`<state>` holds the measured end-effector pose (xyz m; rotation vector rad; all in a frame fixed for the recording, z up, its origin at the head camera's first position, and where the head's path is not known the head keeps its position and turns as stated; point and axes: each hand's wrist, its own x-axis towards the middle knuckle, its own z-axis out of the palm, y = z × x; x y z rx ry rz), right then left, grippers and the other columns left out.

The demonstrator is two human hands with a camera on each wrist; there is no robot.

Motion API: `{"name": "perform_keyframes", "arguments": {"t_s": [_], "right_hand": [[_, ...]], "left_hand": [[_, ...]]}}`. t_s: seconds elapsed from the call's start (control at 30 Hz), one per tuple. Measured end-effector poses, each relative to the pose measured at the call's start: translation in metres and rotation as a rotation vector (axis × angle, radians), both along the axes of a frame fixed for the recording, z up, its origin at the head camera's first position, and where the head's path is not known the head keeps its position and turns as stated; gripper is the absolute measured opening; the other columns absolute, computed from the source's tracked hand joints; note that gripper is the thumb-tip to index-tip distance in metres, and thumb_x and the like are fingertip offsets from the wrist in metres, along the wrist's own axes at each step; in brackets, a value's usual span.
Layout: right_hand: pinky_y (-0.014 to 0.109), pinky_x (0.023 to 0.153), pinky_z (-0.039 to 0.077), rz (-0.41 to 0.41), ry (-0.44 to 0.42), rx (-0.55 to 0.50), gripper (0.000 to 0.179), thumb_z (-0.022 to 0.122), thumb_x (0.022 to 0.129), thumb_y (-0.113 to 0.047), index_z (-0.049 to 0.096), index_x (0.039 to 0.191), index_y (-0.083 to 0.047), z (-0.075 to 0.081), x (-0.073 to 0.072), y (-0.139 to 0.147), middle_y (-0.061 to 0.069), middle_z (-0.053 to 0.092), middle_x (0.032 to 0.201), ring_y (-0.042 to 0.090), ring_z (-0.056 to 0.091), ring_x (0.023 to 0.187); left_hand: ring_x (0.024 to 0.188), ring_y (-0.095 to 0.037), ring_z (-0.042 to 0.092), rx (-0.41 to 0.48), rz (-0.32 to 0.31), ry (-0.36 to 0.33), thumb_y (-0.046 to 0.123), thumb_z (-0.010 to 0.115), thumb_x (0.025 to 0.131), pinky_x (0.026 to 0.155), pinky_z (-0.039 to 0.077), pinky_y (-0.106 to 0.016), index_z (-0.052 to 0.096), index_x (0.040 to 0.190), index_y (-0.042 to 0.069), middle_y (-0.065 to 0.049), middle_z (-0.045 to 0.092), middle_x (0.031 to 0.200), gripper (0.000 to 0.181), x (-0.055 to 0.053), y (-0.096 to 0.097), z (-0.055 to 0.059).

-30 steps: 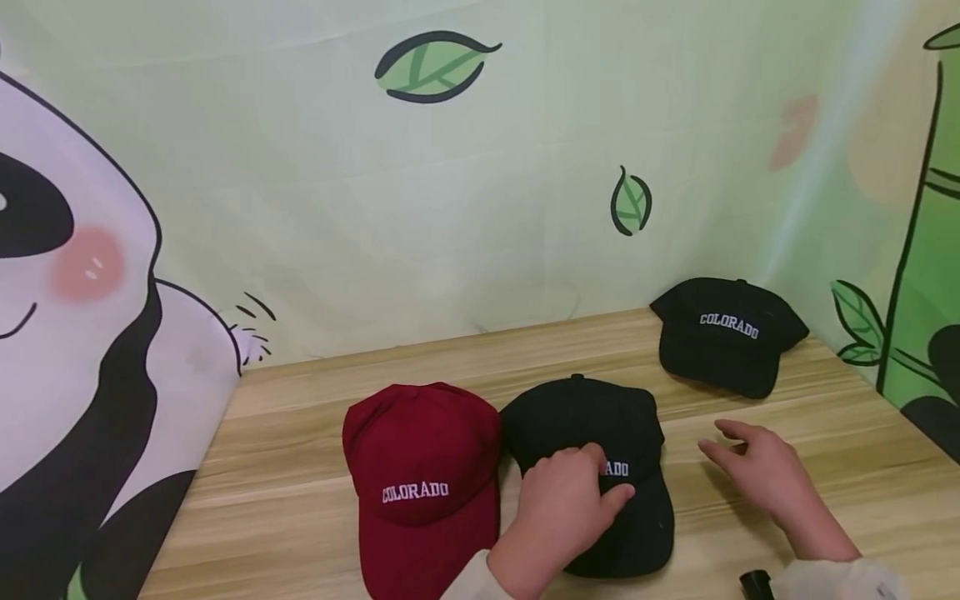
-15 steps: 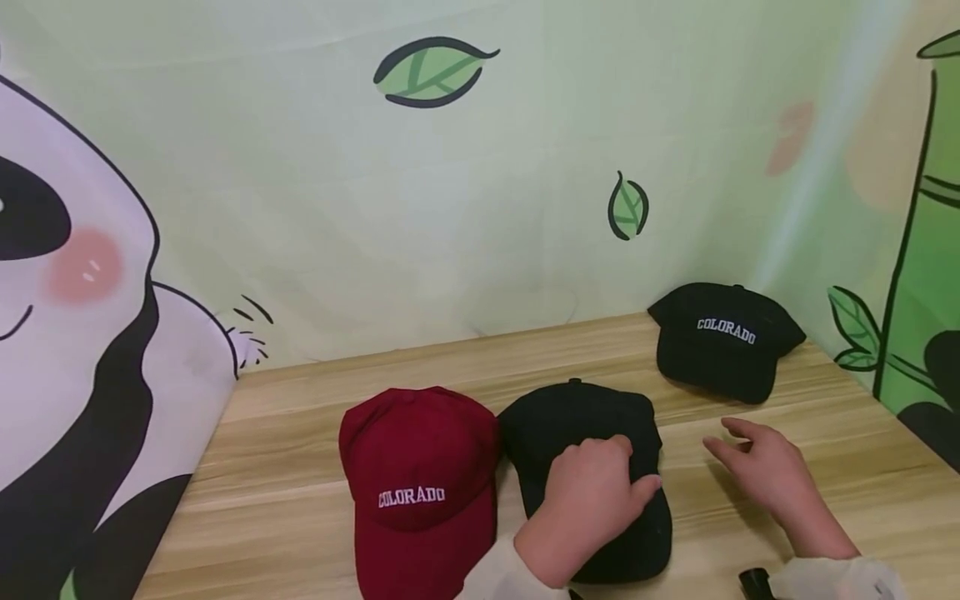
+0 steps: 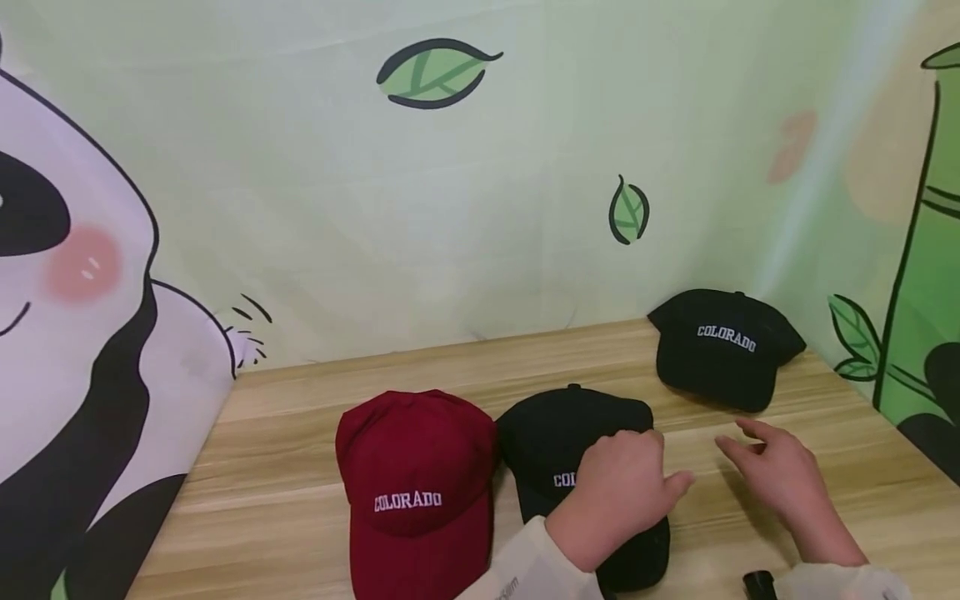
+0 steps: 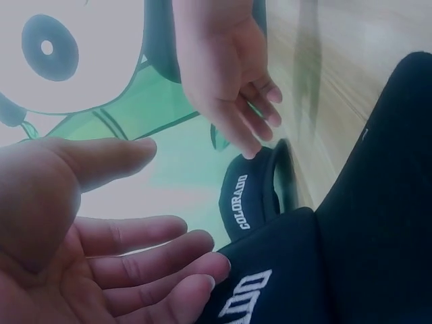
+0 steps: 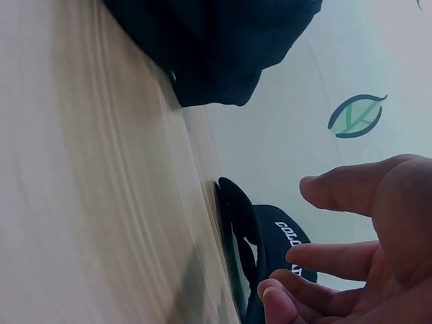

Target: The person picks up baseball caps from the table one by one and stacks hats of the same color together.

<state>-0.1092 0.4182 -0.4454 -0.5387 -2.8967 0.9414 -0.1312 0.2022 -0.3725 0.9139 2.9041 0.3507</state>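
Observation:
My left hand (image 3: pixel 618 487) hovers over the front of a black cap (image 3: pixel 573 421), hiding part of its white COLORADO lettering. Its fingers (image 4: pixel 145 266) are loosely bent, with the thumb held apart and nothing between them in the left wrist view. To the right, above the wooden table, is my right hand (image 3: pixel 783 471); its relaxed fingers (image 5: pixel 337 256) hold nothing. Against the black cap's left side lies a dark red cap (image 3: pixel 416 467), brim toward me. Another black cap (image 3: pixel 720 358) stands in the far right corner, beyond my right hand.
The wooden table (image 3: pixel 277 467) meets a pale green backdrop (image 3: pixel 315 192) printed with leaves, bamboo and a panda. A small black object (image 3: pixel 759 583) sits by my right sleeve (image 3: pixel 836 581) at the bottom edge.
My left hand has slid to the right across the black cap, with its thumb now past the cap's right side. The right hand has shifted slightly right. The caps keep their places.

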Motion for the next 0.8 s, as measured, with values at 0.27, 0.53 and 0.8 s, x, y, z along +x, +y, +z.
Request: {"name": "perform_keyframes", "arguments": {"t_s": [0.27, 0.53, 0.8], "right_hand": [[0.051, 0.078, 0.049, -0.019, 0.006, -0.003, 0.068, 0.050, 0.097, -0.045, 0.046, 0.135, 0.011, 0.003, -0.005, 0.002, 0.037, 0.048, 0.133, 0.048, 0.056, 0.110], [0.053, 0.082, 0.047, -0.046, -0.037, -0.044, 0.071, 0.050, 0.097, -0.046, 0.040, 0.139, 0.011, 0.004, -0.015, 0.001, 0.036, 0.045, 0.136, 0.047, 0.054, 0.112], [0.052, 0.079, 0.047, -0.061, 0.011, -0.035, 0.066, 0.051, 0.097, -0.041, 0.043, 0.137, 0.011, 0.002, -0.020, 0.003, 0.037, 0.051, 0.128, 0.047, 0.056, 0.107]], "left_hand": [[0.061, -0.007, 0.059, 0.009, -0.043, 0.056, 0.058, 0.059, 0.089, 0.048, 0.043, -0.022, 0.069, 0.098, 0.023, 0.006, 0.064, 0.074, 0.037, -0.004, 0.013, -0.004], [0.065, -0.006, 0.057, 0.001, -0.055, 0.128, 0.056, 0.058, 0.091, 0.050, 0.043, -0.021, 0.068, 0.088, 0.023, 0.007, 0.060, 0.073, 0.035, -0.011, 0.025, -0.007], [0.074, -0.009, 0.058, -0.010, -0.038, 0.167, 0.054, 0.058, 0.091, 0.053, 0.044, -0.022, 0.071, 0.083, 0.022, 0.005, 0.063, 0.084, 0.035, -0.018, 0.038, -0.007]]}}
